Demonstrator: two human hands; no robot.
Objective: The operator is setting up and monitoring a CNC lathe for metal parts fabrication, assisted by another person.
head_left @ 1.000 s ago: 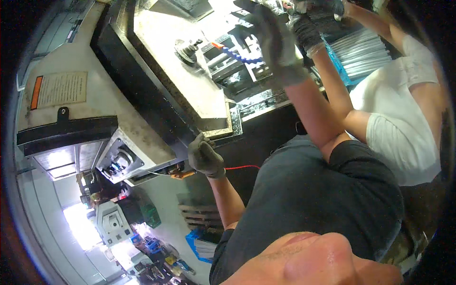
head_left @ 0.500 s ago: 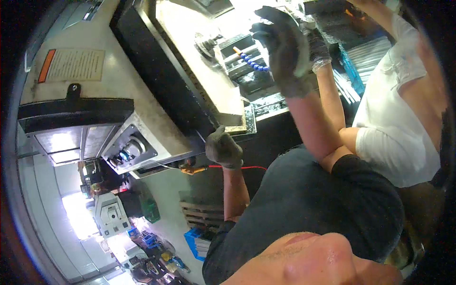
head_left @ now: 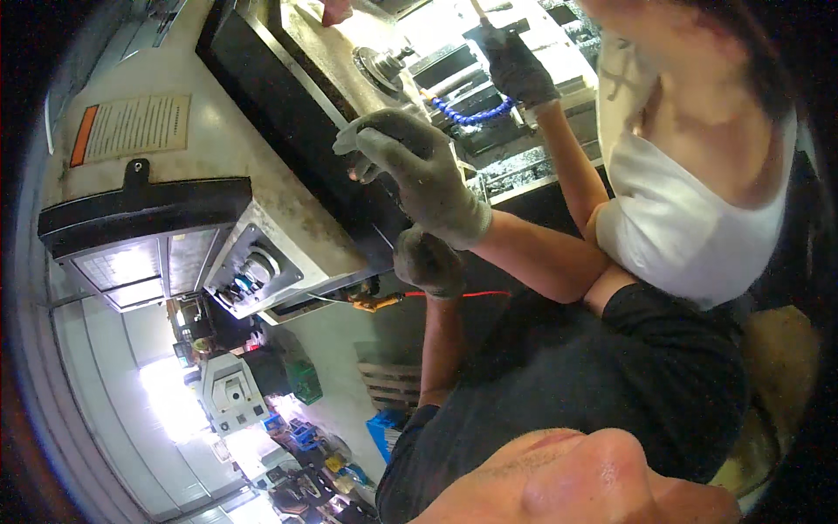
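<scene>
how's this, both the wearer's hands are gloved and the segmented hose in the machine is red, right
Not quite: the head view shows the segmented hose is blue, not red; the left hand and right hand are gloved.

We enter one workshop: a machine shop or factory floor. Near, we list a large machine (head_left: 292,210) with pale, stained housing, bearing an orange-edged notice (head_left: 140,129) on its left; in its lit bay, a round metal fixture (head_left: 380,70) and a blue segmented hose (head_left: 476,115). Just beside it, an orange hand tool (head_left: 374,302) and a red line (head_left: 471,293). Far left, we count a second pale machine (head_left: 231,393), a green crate (head_left: 304,382), a slatted pallet (head_left: 388,382) and a panelled wall (head_left: 100,384).
</scene>
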